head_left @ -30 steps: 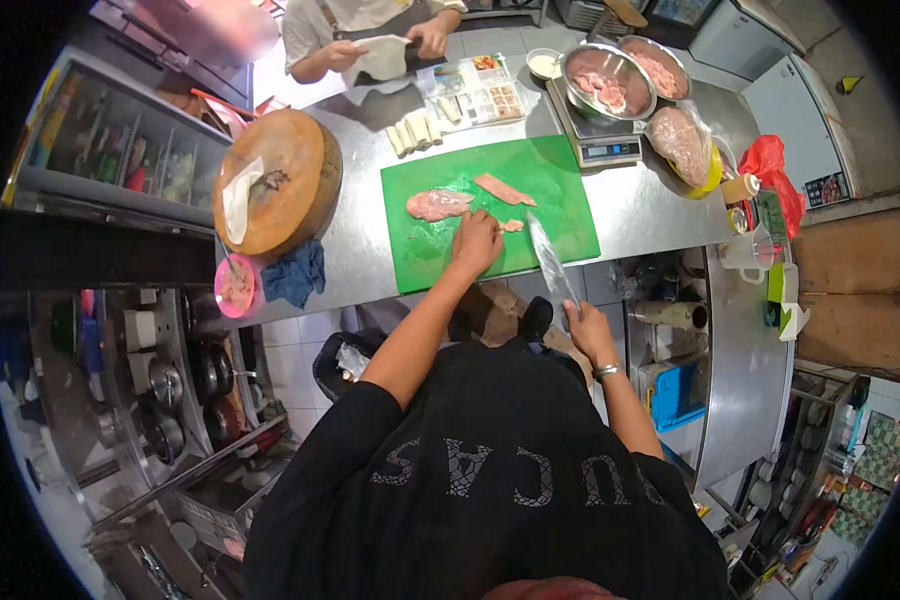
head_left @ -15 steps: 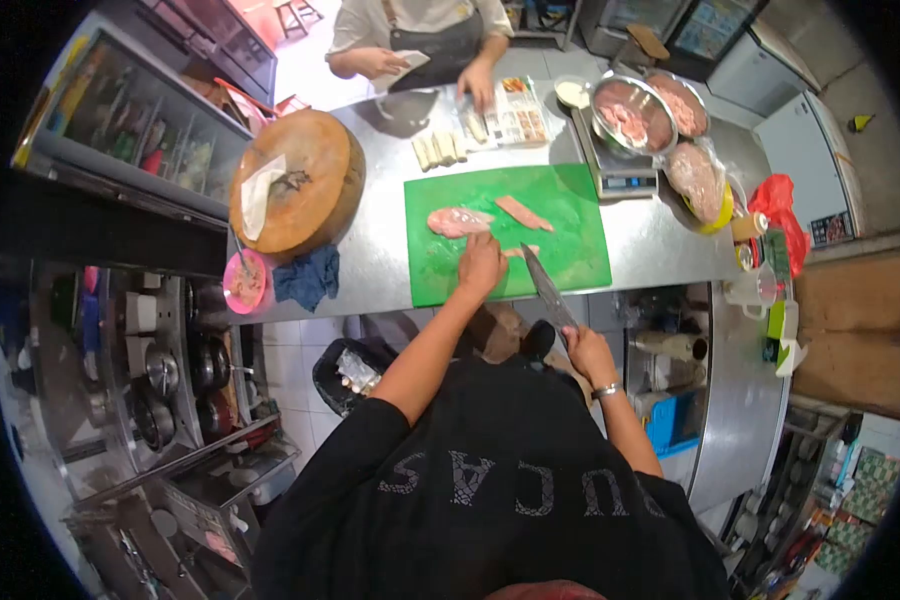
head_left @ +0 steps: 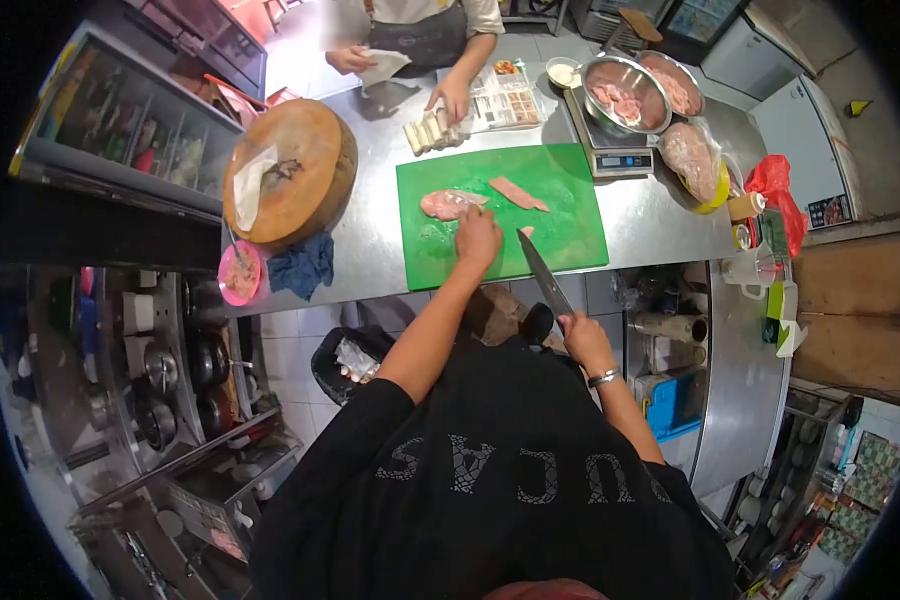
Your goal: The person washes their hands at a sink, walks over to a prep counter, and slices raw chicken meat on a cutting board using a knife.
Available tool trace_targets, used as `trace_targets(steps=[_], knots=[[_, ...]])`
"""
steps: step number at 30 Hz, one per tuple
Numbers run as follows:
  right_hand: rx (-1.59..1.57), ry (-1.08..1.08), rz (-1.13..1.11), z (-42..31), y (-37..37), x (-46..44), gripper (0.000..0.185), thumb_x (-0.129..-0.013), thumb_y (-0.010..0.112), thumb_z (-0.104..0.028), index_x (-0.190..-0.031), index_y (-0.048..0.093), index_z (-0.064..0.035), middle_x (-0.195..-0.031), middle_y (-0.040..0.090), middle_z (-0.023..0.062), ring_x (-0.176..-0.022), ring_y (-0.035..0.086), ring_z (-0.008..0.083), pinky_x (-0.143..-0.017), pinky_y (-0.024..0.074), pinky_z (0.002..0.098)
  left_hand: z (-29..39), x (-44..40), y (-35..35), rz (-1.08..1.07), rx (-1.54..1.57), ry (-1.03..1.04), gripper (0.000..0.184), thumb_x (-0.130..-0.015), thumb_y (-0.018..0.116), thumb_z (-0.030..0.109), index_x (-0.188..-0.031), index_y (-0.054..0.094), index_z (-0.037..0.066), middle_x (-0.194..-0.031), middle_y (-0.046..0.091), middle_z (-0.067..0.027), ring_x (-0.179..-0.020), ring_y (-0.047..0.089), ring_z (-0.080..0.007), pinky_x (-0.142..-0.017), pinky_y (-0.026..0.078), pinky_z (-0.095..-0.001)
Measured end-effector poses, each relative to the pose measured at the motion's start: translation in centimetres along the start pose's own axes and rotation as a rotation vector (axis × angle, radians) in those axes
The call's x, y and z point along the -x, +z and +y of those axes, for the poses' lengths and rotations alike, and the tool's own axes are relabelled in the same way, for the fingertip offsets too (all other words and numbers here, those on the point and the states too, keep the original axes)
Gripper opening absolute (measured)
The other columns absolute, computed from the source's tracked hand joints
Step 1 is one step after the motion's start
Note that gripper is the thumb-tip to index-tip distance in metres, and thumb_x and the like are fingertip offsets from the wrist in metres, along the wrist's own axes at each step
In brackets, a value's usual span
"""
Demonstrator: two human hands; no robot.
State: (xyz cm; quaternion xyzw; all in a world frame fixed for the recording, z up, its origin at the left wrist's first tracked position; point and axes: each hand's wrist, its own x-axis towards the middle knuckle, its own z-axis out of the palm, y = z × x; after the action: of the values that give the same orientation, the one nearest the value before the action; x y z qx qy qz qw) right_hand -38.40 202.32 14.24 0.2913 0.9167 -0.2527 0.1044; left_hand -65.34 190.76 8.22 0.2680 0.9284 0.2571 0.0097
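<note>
A raw chicken breast point(head_left: 451, 205) lies at the left of the green cutting board point(head_left: 580, 235). My left hand point(head_left: 478, 242) reaches over the board with its fingers bent, fingertips at the breast's right end. In my right hand point(head_left: 588, 343) is the handle of a large kitchen knife point(head_left: 544, 270), its blade pointing away from me over the board's near edge. By the knife's tip sits a small scrap of chicken point(head_left: 527, 231). Farther back lies a flat chicken strip point(head_left: 519, 194), apart from both hands.
Across the steel table, a co-worker's hand point(head_left: 452, 97) touches a row of pale rolls point(head_left: 426, 135); their other hand holds a white sheet point(head_left: 384, 66). A scale point(head_left: 622, 162), meat bowls point(head_left: 625, 92), round wooden block point(head_left: 300, 190), pink bowl point(head_left: 240, 273) and blue cloth point(head_left: 302, 267) surround the board.
The view has shifted slightly. My left hand has drawn closer to the chicken breast, and the small scrap is now at the knife's tip. The co-worker's hand has moved a roll to the row.
</note>
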Motion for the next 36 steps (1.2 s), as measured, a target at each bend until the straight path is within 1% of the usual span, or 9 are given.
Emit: trace_targets(steps=[12, 17, 20, 23, 26, 30, 32, 34, 36], knots=[[0.085, -0.011, 0.191, 0.3, 0.1, -0.2, 0.033, -0.101, 0.052, -0.033, -0.09, 0.061, -0.0032, -0.071, 0.067, 0.0239, -0.066, 0.066, 0.0471, -0.062, 0.0525, 0.059, 1.6, 3.2, 1.1, -0.083, 0.332, 0.025, 0.04, -0.071, 0.075, 0.012, -0.109, 0.07, 0.001, -0.11, 0.058, -0.0212, -0.103, 0.055, -0.0402, -0.09, 0.048, -0.0446], [-0.287, -0.052, -0.013, -1.2, 0.0, -1.9, 0.04, -0.102, 0.05, -0.036, -0.092, 0.059, 0.0014, -0.082, 0.064, 0.0313, -0.083, 0.062, 0.0512, -0.074, 0.0486, 0.0555, 3.4, 2.0, 2.6, 0.026, 0.466, -0.075, 0.036, -0.074, 0.079, 0.018, -0.104, 0.073, 0.0, -0.098, 0.068, -0.0215, -0.092, 0.066, -0.0353, -0.083, 0.053, -0.0417], [-0.364, -0.036, 0.082, -1.0, -1.7, -2.0, 0.041, -0.102, 0.053, -0.037, -0.091, 0.057, 0.0022, -0.072, 0.063, 0.0244, -0.068, 0.064, 0.0423, -0.065, 0.0493, 0.05, 7.0, -0.5, -0.9, -0.1, 0.602, -0.175, 0.036, -0.079, 0.078, 0.023, -0.106, 0.072, 0.0, -0.1, 0.071, -0.0219, -0.093, 0.069, -0.0336, -0.082, 0.054, -0.0402], [-0.511, -0.007, 0.233, -0.5, -5.3, -1.1, 0.04, -0.103, 0.054, -0.038, -0.09, 0.055, 0.0003, -0.063, 0.058, 0.0129, -0.054, 0.059, 0.0236, -0.053, 0.0471, 0.0396, 12.6, -6.9, -3.3, 0.086, 0.598, 0.186, 0.037, -0.084, 0.074, 0.028, -0.111, 0.072, 0.003, -0.098, 0.072, -0.0196, -0.088, 0.071, -0.0297, -0.08, 0.054, -0.0381], [-0.716, 0.089, 0.311, -1.0, -10.5, 0.9, 0.041, -0.102, 0.054, -0.037, -0.089, 0.057, 0.0018, -0.072, 0.061, 0.0208, -0.065, 0.059, 0.0346, -0.063, 0.0463, 0.0433, 20.3, -13.9, -9.1, -0.043, 0.6, 0.315, 0.044, -0.083, 0.075, 0.033, -0.115, 0.071, 0.003, -0.106, 0.072, -0.0209, -0.095, 0.07, -0.0298, -0.083, 0.054, -0.038], [-0.738, 0.19, 0.47, 0.7, -13.2, 3.4, 0.039, -0.102, 0.056, -0.035, -0.089, 0.058, 0.0019, -0.064, 0.056, 0.0155, -0.057, 0.056, 0.0243, -0.057, 0.0445, 0.0396, 23.6, -22.3, -7.6, 0.086, 0.675, 0.696, 0.046, -0.078, 0.078, 0.036, -0.107, 0.072, 0.001, -0.092, 0.071, -0.0193, -0.093, 0.069, -0.0356, -0.085, 0.055, -0.0416], [-0.768, 0.208, 0.511, 2.7, -12.7, 4.4, 0.038, -0.102, 0.057, -0.034, -0.088, 0.056, 0.0015, -0.063, 0.054, 0.014, -0.057, 0.056, 0.0205, -0.056, 0.0438, 0.0375, 23.2, -23.4, -9.2, 0.109, 0.555, 0.44, 0.046, -0.078, 0.077, 0.037, -0.106, 0.072, 0.001, -0.098, 0.072, -0.0218, -0.097, 0.069, -0.0374, -0.085, 0.054, -0.0441], [-0.768, 0.226, 0.541, 5.0, -11.5, 5.8, 0.035, -0.104, 0.054, -0.04, -0.094, 0.057, -0.0075, -0.057, 0.047, -0.0026, -0.045, 0.047, 0.0071, -0.041, 0.037, 0.0251, 20.0, -23.5, -8.3, 0.061, 0.454, 0.335, 0.047, -0.076, 0.077, 0.035, -0.106, 0.072, 0.0, -0.104, 0.071, -0.0245, -0.101, 0.068, -0.0384, -0.086, 0.054, -0.0459], [-0.702, 0.223, 0.527, 7.7, -9.7, 7.1, 0.032, -0.103, 0.056, -0.036, -0.096, 0.056, -0.0054, -0.057, 0.051, 0.0004, -0.047, 0.051, 0.0099, -0.043, 0.0396, 0.0272, 13.1, -23.4, -4.2, -0.221, 0.196, 0.184, 0.044, -0.078, 0.074, 0.031, -0.107, 0.071, -0.002, -0.107, 0.071, -0.0248, -0.103, 0.068, -0.0391, -0.088, 0.053, -0.0463]])
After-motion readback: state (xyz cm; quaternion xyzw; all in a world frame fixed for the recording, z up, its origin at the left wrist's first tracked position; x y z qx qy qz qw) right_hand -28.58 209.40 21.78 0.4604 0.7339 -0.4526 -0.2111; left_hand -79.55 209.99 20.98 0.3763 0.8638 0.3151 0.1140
